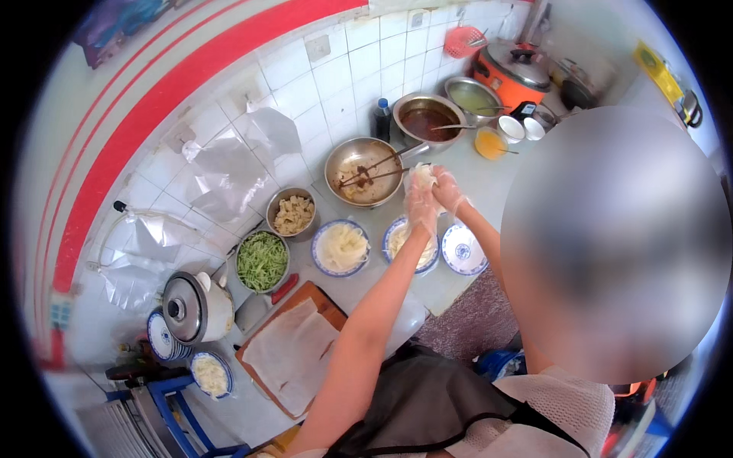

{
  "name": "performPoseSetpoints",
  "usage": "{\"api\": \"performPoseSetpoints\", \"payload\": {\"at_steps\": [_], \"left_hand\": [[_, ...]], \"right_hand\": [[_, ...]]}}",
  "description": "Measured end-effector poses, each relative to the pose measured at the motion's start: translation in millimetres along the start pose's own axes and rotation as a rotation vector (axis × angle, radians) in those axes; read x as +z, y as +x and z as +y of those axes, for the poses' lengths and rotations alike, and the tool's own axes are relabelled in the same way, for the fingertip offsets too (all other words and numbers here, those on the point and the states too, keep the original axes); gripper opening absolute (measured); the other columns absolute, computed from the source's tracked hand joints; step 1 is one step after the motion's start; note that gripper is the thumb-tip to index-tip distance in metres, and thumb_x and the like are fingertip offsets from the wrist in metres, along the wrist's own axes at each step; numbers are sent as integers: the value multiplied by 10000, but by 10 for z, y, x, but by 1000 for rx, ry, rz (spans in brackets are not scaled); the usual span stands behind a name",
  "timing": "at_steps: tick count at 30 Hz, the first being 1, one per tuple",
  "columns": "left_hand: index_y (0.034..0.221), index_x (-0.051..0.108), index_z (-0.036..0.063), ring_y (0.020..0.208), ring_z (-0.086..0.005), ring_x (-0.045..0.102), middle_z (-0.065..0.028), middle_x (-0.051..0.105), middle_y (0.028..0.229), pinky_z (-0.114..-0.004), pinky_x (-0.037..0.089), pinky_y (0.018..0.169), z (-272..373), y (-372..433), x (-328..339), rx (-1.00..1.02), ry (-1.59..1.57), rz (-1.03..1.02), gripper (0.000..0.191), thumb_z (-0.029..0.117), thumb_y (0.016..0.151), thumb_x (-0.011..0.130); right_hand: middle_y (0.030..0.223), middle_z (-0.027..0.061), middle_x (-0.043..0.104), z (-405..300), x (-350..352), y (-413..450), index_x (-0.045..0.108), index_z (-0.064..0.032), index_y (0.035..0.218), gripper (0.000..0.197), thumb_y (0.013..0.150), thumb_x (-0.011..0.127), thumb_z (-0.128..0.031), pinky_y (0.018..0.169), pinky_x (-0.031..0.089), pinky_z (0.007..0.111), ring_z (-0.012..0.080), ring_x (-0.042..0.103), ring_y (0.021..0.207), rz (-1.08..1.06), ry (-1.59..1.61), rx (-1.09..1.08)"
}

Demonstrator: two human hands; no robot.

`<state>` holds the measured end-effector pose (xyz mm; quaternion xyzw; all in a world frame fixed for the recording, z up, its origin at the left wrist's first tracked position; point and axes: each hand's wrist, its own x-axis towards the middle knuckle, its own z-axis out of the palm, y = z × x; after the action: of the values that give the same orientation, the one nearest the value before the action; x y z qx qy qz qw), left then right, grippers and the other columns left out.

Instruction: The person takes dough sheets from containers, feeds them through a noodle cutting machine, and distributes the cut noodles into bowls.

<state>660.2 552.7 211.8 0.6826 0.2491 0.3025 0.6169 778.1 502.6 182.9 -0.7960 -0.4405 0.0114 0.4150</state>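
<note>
My left hand (421,200) and my right hand (449,188) wear clear plastic gloves and meet above the counter. Between them they grip a small bunch of pale noodles (424,173), partly hidden by the fingers. Under my left wrist is a blue-rimmed plate (389,232) of noodles, partly covered by my forearm. To its left stands another plate of pale noodles (342,246). On the right, a blue-rimmed plate (462,250) shows its bare patterned centre. Just beyond my hands sits a steel pan (338,172) with brown residue and dark chopsticks (378,178) across it.
A bowl of shredded green vegetable (262,261) and a pot of pale chunks (294,214) stand left. Near me lies a cutting board (257,352) under a white sheet (292,355). A pot of dark red liquid (426,121) and an orange cooker (507,77) stand at the back.
</note>
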Motion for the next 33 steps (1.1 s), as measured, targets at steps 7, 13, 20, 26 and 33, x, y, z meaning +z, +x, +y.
{"api": "performPoseSetpoints", "payload": {"at_steps": [7,13,20,26,33], "left_hand": [[1332,361,60,1269,-324,323,-172,349,1372,-373,231,1068,-436,-1004,-849,-207,335,-45,459,195,901,442],[1244,460,32,1150,-362,438,-187,488,1209,-404,328,1003,-1011,-3140,-3178,-403,724,625,415,128,841,492],[1198,470,-24,1065,-381,465,-232,505,1145,-421,365,935,-1044,-4401,-4364,-764,976,917,449,139,788,555],[1155,492,-49,1052,-374,490,-236,541,1093,-428,382,914,-947,-3969,-4238,-764,1094,751,549,237,719,664],[1122,508,-13,1011,-387,522,-239,549,1085,-441,408,882,-971,-4081,-4464,-1062,615,544,509,247,708,647]], "right_hand": [[1029,180,620,1241,105,652,591,-60,1113,427,709,641,-186,846,465,416,339,590,955,-921,-742,20],[862,175,637,-177,-5,639,626,-13,857,177,801,525,-146,711,471,405,321,602,780,-674,-505,-195],[1022,172,607,-2501,2281,-1270,607,-89,1075,296,813,492,-165,859,436,399,355,558,954,-1114,329,-423],[1028,167,611,-3120,4339,-1856,629,-42,964,249,794,512,-182,876,427,436,324,546,1020,-980,-229,-543],[1105,126,597,-4101,4853,-2276,609,-71,1048,315,807,549,-265,878,434,418,290,540,1060,-981,-464,-545]]}}
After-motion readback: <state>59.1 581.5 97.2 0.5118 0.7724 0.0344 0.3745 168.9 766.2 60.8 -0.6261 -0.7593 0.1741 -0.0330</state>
